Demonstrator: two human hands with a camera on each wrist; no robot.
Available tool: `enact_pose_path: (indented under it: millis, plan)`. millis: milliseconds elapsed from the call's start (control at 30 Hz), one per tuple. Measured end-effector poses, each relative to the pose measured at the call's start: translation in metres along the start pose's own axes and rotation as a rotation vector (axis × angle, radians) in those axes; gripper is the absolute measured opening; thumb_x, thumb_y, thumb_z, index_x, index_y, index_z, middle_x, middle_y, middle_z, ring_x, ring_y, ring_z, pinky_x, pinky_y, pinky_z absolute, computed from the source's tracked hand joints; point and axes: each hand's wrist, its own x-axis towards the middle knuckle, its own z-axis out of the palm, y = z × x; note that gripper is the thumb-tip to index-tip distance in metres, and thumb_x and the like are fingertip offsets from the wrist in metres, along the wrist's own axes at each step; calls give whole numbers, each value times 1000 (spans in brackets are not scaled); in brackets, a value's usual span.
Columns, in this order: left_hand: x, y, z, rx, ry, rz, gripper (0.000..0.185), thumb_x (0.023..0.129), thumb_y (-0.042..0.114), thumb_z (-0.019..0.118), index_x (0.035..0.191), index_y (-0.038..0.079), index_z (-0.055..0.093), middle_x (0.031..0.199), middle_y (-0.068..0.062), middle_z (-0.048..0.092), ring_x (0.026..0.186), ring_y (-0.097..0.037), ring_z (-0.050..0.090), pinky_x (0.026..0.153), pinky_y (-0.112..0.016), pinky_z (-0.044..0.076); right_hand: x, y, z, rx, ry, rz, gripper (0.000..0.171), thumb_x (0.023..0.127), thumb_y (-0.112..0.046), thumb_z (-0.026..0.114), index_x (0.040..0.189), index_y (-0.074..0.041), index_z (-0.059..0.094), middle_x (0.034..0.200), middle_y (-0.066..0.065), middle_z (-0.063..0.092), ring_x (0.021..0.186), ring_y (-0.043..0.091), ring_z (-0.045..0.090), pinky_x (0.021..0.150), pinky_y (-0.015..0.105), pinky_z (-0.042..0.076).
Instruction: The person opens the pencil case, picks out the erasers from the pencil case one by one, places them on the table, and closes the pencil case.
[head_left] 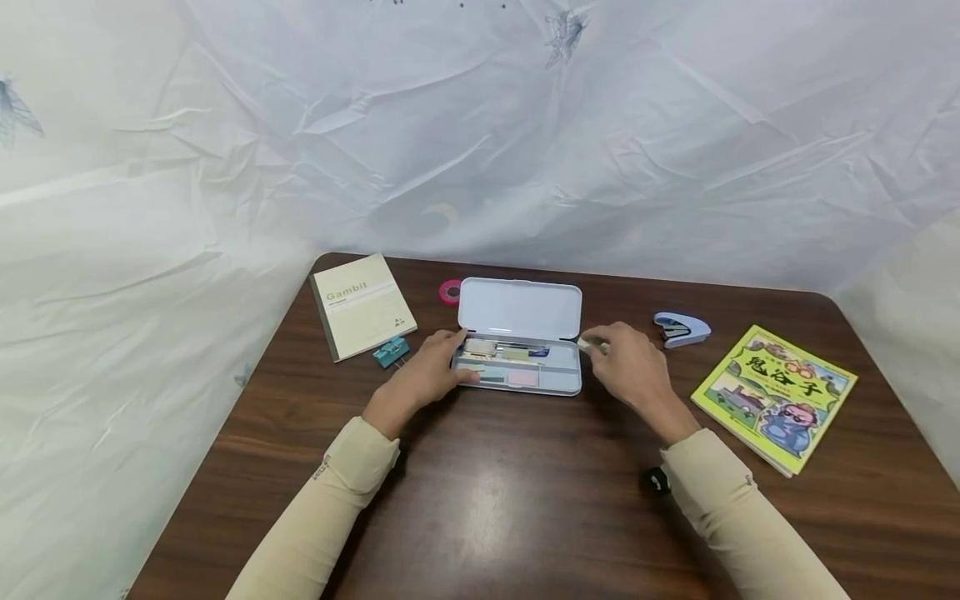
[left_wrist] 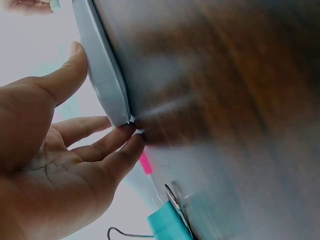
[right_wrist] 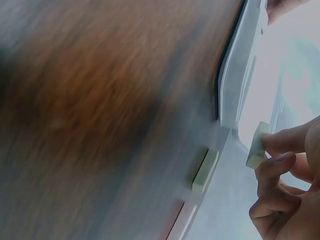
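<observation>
— Done?
— Pale-blue, rectangular, metal-looking pencil case [head_left: 520, 306]: open, part-stocked, on tabletop [head_left: 480, 467]; left hand [head_left: 431, 367] grips its end.
— Outstanding?
— Small pale-green rectangular block [right_wrist: 256, 146]: pinched by right hand [head_left: 633, 362] beside case; apparently unstowed.

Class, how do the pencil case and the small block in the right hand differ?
The pencil case is much larger than the block. The case rests open on the table; the block is pinched in the right hand. The case looks bluish, the block greenish. Both are pale.
</observation>
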Motion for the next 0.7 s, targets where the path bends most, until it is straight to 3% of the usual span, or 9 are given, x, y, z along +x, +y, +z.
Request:
enact_pose_path:
  millis: [333, 700]
  plan:
    - [-5, 4, -4, -31, 2, -10, 97, 106, 45, 83, 181, 10, 33, 183, -22, 39, 171, -37, 39, 138, -57, 39, -5, 21, -4, 9, -47, 7, 27, 109, -10, 73, 134, -6, 84, 138, 28, 76, 90, 30, 68, 65, 39, 50]
    - [-6, 6, -5, -37, -9, -21, 97, 106, 47, 83, 182, 12, 33, 184, -20, 38, 172, -37, 37, 139, -58, 38, -8, 32, 3, -25, -104, 10, 26, 108, -10, 75, 131, -8, 86, 139, 28, 77, 114, 41, 76, 84, 65, 62]
